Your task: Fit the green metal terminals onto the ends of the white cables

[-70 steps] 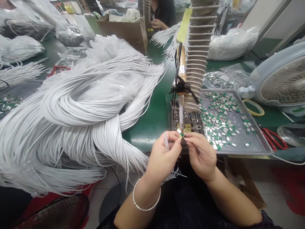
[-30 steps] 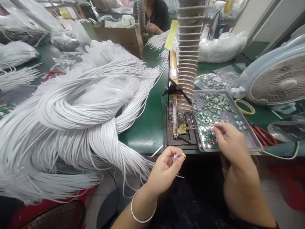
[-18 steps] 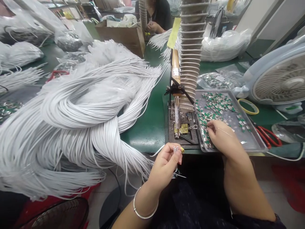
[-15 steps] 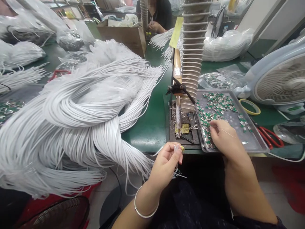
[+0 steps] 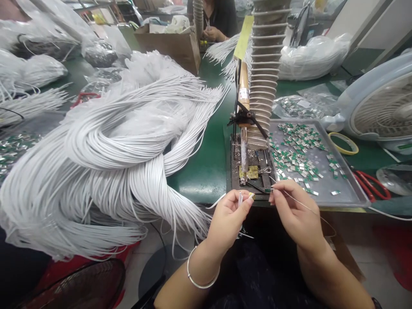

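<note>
My left hand (image 5: 229, 216) is closed on white cable (image 5: 240, 198), its cut ends poking up between thumb and fingers. A yellow-green bit shows at its fingertips. Close by on the right, my right hand (image 5: 295, 212) pinches a small green circuit board (image 5: 268, 190) at its fingertips. A thin solder wire (image 5: 301, 203) also runs through that hand. Just beyond both hands stands a soldering iron (image 5: 243, 148), clamped tip-down over a dark stand (image 5: 236, 182) with a yellow sponge (image 5: 252, 172). The hands are apart from each other.
A grey tray (image 5: 349, 198) of small green-and-metal connectors lies on the right, beside red-handled scissors (image 5: 373, 186), yellow tape (image 5: 343, 143) and a fan (image 5: 383, 103). Bundled white cables (image 5: 128, 141) cover the left. A ribbed hose (image 5: 267, 73) hangs behind the iron. Another person (image 5: 214, 21) sits opposite.
My right hand has come left from the tray to near my left hand, now with a small green board at its fingertips. My left hand keeps its hold. The view has shifted slightly.
</note>
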Demonstrator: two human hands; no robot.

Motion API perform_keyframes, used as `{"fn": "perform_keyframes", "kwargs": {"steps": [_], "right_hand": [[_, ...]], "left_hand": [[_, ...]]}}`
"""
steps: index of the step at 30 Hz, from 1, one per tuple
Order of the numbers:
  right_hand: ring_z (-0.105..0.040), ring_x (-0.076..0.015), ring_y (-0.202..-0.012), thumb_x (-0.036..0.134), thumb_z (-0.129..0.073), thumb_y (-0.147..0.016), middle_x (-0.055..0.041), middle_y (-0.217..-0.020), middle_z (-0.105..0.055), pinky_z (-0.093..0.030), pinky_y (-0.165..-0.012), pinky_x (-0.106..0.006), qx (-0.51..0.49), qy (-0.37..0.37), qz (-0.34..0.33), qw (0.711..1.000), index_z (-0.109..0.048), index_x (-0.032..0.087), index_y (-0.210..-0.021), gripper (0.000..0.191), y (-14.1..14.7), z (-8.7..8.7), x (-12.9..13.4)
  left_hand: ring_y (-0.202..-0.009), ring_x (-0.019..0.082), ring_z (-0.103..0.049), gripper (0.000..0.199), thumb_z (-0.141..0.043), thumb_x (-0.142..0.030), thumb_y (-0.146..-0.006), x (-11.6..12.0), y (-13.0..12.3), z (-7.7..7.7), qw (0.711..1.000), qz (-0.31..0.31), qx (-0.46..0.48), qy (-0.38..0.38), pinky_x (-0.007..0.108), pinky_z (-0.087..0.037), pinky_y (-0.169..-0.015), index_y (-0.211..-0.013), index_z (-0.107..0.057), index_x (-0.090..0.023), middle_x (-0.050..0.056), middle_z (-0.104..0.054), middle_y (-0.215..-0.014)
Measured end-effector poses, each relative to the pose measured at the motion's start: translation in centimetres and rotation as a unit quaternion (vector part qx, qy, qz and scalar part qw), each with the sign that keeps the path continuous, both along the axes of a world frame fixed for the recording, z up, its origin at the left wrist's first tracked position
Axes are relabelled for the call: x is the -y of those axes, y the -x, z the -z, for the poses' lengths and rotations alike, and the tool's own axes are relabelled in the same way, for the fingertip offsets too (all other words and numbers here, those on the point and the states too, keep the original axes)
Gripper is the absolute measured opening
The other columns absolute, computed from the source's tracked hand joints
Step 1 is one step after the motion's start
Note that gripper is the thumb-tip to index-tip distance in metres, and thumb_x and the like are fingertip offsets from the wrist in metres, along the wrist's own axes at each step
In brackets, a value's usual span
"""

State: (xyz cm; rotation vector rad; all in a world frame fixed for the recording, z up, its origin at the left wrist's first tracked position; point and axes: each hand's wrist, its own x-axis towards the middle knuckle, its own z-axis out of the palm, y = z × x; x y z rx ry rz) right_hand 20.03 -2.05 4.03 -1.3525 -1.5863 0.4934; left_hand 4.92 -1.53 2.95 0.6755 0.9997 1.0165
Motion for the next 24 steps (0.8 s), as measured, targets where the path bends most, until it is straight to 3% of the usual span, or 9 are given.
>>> {"fn": "perform_keyframes", "kwargs": {"steps": [3, 10, 24], "right_hand": [[-0.058, -0.0103, -0.061, 0.018, -0.053, -0.085, 0.0003, -0.073, -0.057, -0.049, -0.055, -0.023, -0.04, 0.014, -0.005, 0.999, -0.057, 0.02, -0.088, 0.005, 0.8, 0.3, 0.2], [-0.056, -0.0087, -0.053, 0.019, -0.053, -0.085, 0.0021, -0.066, -0.056, -0.051, -0.051, -0.021, -0.093, 0.019, -0.023, 0.995, -0.057, 0.02, -0.082, 0.005, 2.3, 0.3, -0.2], [-0.055, -0.0074, -0.052, 0.018, -0.053, -0.085, 0.0035, -0.062, -0.055, -0.05, -0.051, -0.019, -0.155, 0.049, -0.035, 0.986, -0.056, 0.019, -0.08, 0.005, 3.0, 0.6, -0.2]], "left_hand": [[-0.05, 0.005, -0.031, 0.029, -0.067, -0.041, -0.075, -0.1, -0.1, -0.1, 1.0, -0.001, 0.0, -0.003, 0.02, -0.026, -0.047, -0.074, -0.054, -0.015, -0.005, -0.046, -0.063], [-0.053, 0.004, -0.037, 0.026, -0.067, -0.032, -0.075, -0.2, -0.1, -0.4, 0.999, -0.022, 0.025, -0.037, 0.02, -0.033, -0.051, -0.066, -0.049, -0.017, 0.001, -0.058, -0.086], [-0.057, 0.006, -0.044, 0.019, -0.065, -0.025, -0.076, 0.0, -0.2, -1.1, 0.998, -0.03, 0.02, -0.058, 0.023, -0.04, -0.059, -0.066, -0.05, -0.017, 0.002, -0.058, -0.091]]}}
